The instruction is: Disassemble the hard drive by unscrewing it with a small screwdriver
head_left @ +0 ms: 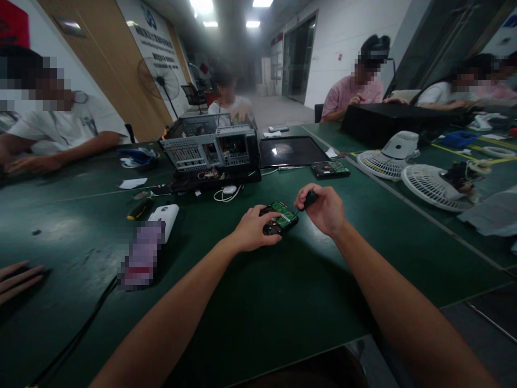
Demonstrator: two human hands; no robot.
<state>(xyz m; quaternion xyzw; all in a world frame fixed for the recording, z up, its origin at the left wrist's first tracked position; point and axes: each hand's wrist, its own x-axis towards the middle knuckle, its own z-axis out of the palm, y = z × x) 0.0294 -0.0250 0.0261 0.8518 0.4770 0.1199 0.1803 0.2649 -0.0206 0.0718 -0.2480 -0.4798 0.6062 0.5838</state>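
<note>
Hard drive, one, green circuit board uppermost; lies on the green bench in front of the person, between the two hands. Left hand: fingers grasping the drive, thumb along the near edge, one finger across the board. Right hand: fingers clenched round a dark-handled screwdriver, its shaft aimed at the drive's right edge; contact of the tip too small to tell.

Beyond the hands: opened computer case, metal face towards the person; flat black panel beside it; second circuit-board unit, lying just nearer than the panel; white cable, looped in front of the case.

To the left: yellow-and-black tool, near a white device. To the right: two white fan pieces.
</note>
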